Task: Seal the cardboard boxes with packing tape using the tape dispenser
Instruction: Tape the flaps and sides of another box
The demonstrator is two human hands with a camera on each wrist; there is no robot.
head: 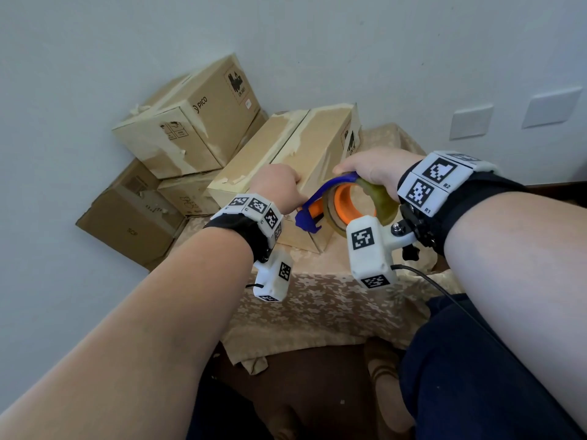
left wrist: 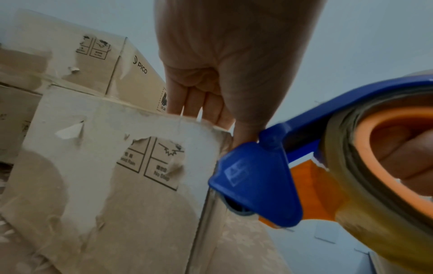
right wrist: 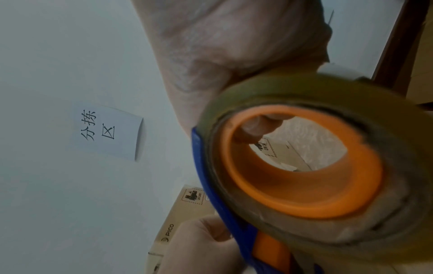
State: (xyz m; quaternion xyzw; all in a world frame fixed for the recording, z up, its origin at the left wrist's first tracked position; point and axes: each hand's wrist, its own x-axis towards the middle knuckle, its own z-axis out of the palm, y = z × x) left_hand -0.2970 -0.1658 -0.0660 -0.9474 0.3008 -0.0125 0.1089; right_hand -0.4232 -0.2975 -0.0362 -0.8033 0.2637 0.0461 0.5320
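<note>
A taped cardboard box [head: 305, 154] lies on the cloth-covered table [head: 317, 306]. My left hand [head: 279, 185] holds its near top edge, fingers [left wrist: 194, 103] over the top and thumb down the near right corner. My right hand [head: 371, 169] grips a tape dispenser [head: 343, 204] with a blue frame, an orange core and a roll of clear brownish tape. Its fingertips [right wrist: 257, 128] reach through the core. The dispenser's blue nose [left wrist: 255, 185] sits against the near right corner of the box [left wrist: 117, 185], just below my left thumb. The tape's free end is not visible.
More taped boxes are stacked at the back left against the wall [head: 190, 122], with flattened ones lower down [head: 133, 223]. Wall plates [head: 470, 120] are at the right. A paper sign [right wrist: 105, 129] hangs on the wall. A cable [head: 444, 290] trails from my right wrist.
</note>
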